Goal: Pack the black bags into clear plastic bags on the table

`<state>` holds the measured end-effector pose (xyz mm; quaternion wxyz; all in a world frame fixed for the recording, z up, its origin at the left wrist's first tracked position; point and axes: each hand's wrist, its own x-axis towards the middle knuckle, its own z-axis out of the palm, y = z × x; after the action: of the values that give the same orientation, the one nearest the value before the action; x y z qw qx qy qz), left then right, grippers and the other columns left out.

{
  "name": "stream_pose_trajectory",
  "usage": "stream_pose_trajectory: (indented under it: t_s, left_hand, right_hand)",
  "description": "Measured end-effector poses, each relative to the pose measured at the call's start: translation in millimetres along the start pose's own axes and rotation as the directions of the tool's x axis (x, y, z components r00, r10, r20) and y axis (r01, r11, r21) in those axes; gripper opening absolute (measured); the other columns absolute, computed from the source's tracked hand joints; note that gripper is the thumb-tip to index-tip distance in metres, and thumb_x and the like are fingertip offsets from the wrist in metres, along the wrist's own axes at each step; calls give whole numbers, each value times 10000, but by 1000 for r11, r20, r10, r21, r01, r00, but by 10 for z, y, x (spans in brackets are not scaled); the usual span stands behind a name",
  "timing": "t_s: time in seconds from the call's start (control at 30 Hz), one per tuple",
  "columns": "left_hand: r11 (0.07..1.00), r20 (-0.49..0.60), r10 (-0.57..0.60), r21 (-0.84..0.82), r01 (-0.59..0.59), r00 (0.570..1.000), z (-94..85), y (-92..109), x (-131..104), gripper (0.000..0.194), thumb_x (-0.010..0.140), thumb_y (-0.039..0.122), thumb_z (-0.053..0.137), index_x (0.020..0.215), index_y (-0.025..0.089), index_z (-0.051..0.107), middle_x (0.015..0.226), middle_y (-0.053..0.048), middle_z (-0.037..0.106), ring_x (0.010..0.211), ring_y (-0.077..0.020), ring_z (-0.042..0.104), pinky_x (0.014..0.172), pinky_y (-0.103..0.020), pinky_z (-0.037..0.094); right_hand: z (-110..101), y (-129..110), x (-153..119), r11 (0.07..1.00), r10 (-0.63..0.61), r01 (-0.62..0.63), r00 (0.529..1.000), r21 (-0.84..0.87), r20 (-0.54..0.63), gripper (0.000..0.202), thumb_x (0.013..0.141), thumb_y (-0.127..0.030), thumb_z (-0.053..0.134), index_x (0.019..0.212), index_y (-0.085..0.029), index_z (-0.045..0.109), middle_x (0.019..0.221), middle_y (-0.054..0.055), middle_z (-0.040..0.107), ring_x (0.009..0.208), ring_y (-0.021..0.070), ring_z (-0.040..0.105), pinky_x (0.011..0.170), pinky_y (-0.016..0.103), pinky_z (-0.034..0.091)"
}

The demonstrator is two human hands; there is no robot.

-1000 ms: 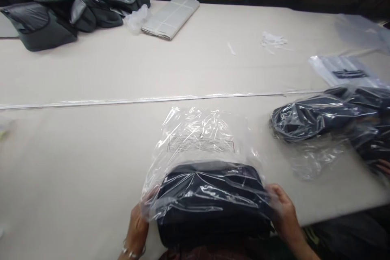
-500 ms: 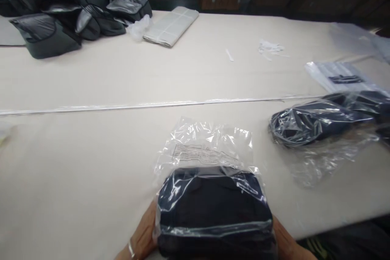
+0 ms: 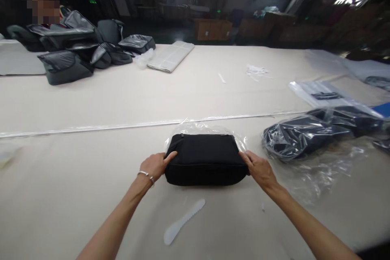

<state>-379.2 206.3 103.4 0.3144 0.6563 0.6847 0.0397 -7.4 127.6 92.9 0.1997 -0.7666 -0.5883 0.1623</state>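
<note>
A black fabric bag [image 3: 207, 150] lies on the white table before me. Clear plastic wrap [image 3: 201, 127] shows along its far edge and at both ends; the near faces look uncovered. At the left end, my left hand [image 3: 156, 165] is closed around the corner, thumb on top. My right hand [image 3: 258, 168] grips the opposite end in the same way, with plastic near its thumb. The fingers beneath are hidden on both sides. Closer to me than the bag lies a flat, white plastic tool [image 3: 184, 222] with a serrated edge.
Dark bags in clear plastic [image 3: 304, 134] lie to the right, near a printed plastic bag [image 3: 324, 94]. Grey bags [image 3: 68, 67] are piled at the back left, beside a folded grey sheet [image 3: 172, 57]. White strips [image 3: 256, 70] lie farther back. A person is at the far left.
The black bag has gone from standing close to me inside plastic to lying farther away, its near faces bare. Both hands have moved forward with it. The camera view has tilted up.
</note>
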Motion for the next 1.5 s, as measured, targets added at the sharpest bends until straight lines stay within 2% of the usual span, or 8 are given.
stream_pose_trajectory:
  t_s: [0.27,0.4,0.57,0.8,0.97,1.07,1.3,1.5]
  left_hand:
    - [956,-494,25,-241,-164,869,270,-240,-267,384,885,565,353,774,233,511,800,-27,623,812,-201,593,804,-326,473]
    - [906,-438,76,-344,-245,896,271,-123,-135,446,866,539,479,1141,191,525,690,39,596,637,-157,606,642,-262,493]
    - [912,-429,171,-271,-307,887,69,166,101,320,889,447,497,1014,217,680,615,23,610,577,-172,596,601,-275,447]
    - [737,-698,460,-44,-674,549,203,-341,-313,272,953,229,445,1165,231,615,992,-51,699,871,-164,663,805,-284,517]
    - [831,-518,352,-210,-515,780,511,-753,-460,512,825,379,653,1286,212,509,1232,-109,644,1121,-254,621,928,-383,518]
    - [832,-344,161,-457,-314,925,586,-597,-299,325,761,449,655,968,202,619,906,-37,703,815,-210,663,746,-328,546]
    - [803,-237,-15,-582,-129,971,519,16,121,408,830,542,460,627,197,536,445,46,479,424,-116,489,436,-217,387]
    - [774,-125,88,-616,-147,988,396,-239,-513,463,870,582,401,634,200,513,510,-1,574,461,-144,541,465,-255,463]
  right_hand:
    - [148,139,-142,887,163,-43,961,459,-225,440,846,-600,557,958,-189,667,842,61,724,764,216,685,747,315,522]
    - [206,73,43,839,177,-88,977,537,-116,549,754,-586,673,1095,-158,620,805,34,699,723,203,665,705,324,546]
    - [110,-226,283,964,49,-5,986,267,-161,472,827,-601,568,1014,-188,700,670,19,668,585,186,618,613,305,517]
    - [22,123,-207,939,-193,288,893,189,-406,308,915,-455,491,920,-221,691,870,83,737,810,244,693,788,367,555]
    - [162,436,-637,925,-308,335,937,178,-164,412,751,-470,720,1078,-236,630,1058,62,717,977,266,686,852,369,563]
    - [397,333,-638,948,-215,247,962,201,-168,345,728,-516,722,899,-234,620,825,13,697,756,222,677,685,313,555]
    - [479,11,60,896,238,-40,884,442,-402,412,777,-567,641,628,-226,465,520,-49,480,508,136,453,526,277,410]
    - [-76,304,12,876,388,-137,771,463,-506,449,695,-602,712,819,-222,508,638,-2,540,555,186,526,539,328,443]
